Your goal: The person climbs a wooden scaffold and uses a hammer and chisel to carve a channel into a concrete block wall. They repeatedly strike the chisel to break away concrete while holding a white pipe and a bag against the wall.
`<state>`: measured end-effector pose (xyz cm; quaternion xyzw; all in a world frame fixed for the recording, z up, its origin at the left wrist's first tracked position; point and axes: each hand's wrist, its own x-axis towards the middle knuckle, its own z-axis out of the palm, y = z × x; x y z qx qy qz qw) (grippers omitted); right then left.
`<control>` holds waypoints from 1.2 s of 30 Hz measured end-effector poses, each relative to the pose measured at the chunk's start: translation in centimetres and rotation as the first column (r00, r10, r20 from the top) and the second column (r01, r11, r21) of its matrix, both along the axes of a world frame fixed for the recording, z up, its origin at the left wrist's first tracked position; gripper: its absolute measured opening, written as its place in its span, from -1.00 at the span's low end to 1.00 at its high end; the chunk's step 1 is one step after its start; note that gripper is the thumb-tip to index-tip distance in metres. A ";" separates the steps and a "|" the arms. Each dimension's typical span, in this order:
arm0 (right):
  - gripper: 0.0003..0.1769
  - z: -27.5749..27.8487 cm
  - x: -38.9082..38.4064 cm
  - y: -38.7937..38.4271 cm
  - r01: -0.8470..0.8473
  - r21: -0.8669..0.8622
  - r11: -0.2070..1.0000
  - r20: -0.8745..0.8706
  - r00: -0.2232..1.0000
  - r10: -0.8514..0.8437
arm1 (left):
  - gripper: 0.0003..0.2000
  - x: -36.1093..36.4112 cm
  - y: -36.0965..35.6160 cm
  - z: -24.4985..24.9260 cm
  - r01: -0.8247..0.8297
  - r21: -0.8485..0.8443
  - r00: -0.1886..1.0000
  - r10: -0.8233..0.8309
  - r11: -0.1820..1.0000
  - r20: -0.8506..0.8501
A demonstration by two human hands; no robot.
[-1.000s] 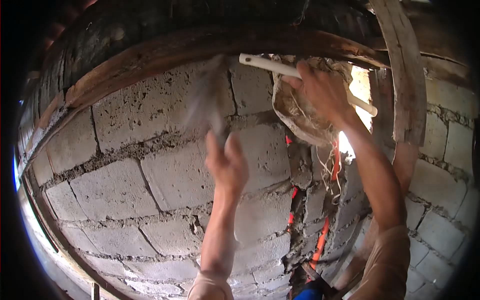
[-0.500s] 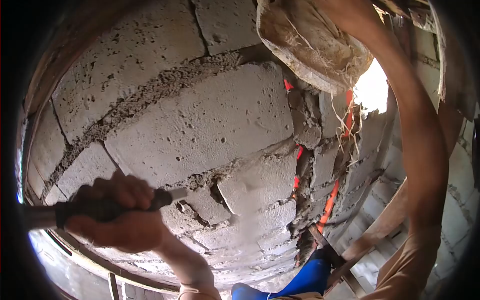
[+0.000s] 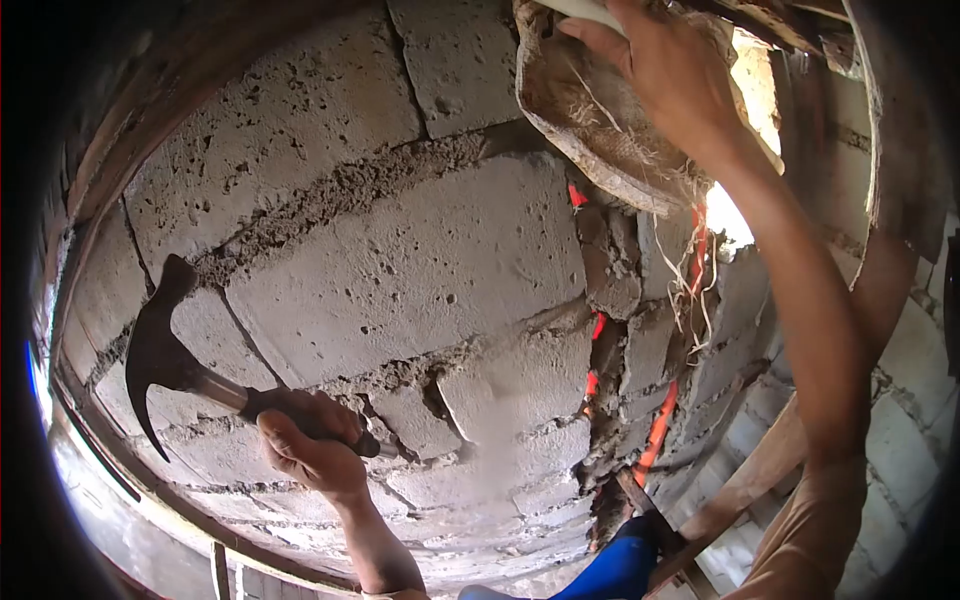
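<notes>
My left hand (image 3: 318, 440) is wrapped around the dark grip of a claw hammer (image 3: 165, 358). The hammer tilts in front of the block wall (image 3: 400, 260), its metal head to the left and the butt of its handle to the right. High on the right, my right hand (image 3: 672, 85) overlaps a worn, frayed sack (image 3: 590, 135). Its thumb presses beside a pale, rounded strip at the sack's top; the other fingertips are partly cut off by the frame, and I cannot tell what that strip is.
Orange-red strips (image 3: 657, 430) run down the broken gap in the wall. Loose fibres (image 3: 690, 285) dangle under the sack. A wooden beam (image 3: 745, 480) slants at lower right, near a blue-clad leg (image 3: 615, 565). A wooden rail (image 3: 290, 565) curves along the lower left.
My left hand has moved right and slightly down, bringing the hammer's head into view. My right hand has come down into view at the sack, its forearm shifting left.
</notes>
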<state>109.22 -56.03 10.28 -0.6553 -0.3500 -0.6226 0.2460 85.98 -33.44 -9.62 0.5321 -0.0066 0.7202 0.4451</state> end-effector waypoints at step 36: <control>-0.36 -0.1 3.7 2.7 -0.013 -0.043 0.999 -0.033 0.999 0.011 | -0.56 -11.2 2.7 -12.1 -0.307 -0.203 0.932 0.251 0.930 -0.260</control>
